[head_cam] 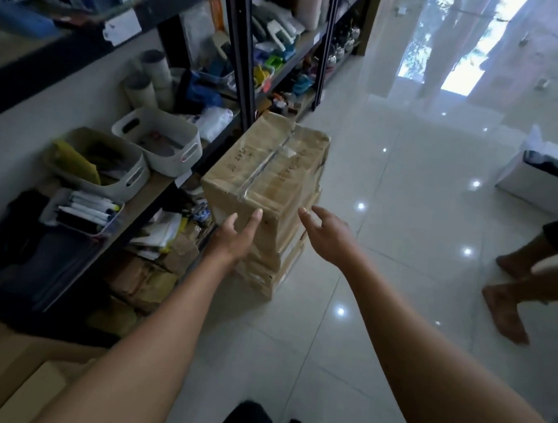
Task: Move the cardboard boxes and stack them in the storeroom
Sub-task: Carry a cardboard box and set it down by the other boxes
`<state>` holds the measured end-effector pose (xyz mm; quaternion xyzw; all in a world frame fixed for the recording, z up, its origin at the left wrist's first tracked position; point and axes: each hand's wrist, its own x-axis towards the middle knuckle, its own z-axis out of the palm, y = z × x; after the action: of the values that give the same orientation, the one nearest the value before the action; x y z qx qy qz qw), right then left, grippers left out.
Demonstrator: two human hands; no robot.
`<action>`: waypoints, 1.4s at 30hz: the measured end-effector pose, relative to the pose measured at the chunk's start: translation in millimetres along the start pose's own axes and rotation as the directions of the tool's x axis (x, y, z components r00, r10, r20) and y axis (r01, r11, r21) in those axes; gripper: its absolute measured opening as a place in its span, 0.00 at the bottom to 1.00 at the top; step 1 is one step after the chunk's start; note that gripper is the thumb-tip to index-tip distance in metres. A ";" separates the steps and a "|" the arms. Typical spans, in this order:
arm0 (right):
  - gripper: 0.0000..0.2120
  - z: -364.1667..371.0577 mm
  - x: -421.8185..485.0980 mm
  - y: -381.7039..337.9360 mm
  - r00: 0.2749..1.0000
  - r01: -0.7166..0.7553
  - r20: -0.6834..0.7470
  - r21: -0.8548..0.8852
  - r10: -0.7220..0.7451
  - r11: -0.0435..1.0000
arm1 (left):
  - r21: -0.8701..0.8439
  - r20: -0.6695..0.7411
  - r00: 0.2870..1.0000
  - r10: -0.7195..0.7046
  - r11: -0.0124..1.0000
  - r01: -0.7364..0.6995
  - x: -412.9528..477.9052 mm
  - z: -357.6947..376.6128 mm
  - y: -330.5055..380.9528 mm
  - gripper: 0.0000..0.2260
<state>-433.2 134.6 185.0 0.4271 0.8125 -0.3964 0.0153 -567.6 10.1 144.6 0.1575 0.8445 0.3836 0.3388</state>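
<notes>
The lower cardboard boxes [272, 274] are half hidden behind the straight-fingered left hand [233, 237], the right hand [327, 233] loose at three o'clock, on a glossy tiled floor [381, 308].

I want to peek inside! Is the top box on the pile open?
No, the top box is closed, with clear tape running along its middle seam.

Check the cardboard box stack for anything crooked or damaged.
The top box sits askew, overhanging the lower boxes toward the shelf. Its edges look dented and its tape wrinkled. Nothing appears spilled.
</notes>
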 end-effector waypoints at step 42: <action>0.23 -29.1 420.6 -32.2 0.815 0.424 0.482 -0.119 -0.321 0.898 | -0.792 -0.480 0.479 -0.735 0.598 0.123 154.6 55.9 20.9 0.28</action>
<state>-713.7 430.2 72.4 0.1508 0.8933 -0.3868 0.1719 -640.1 135.5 64.0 -0.3935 0.7141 0.5756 0.0626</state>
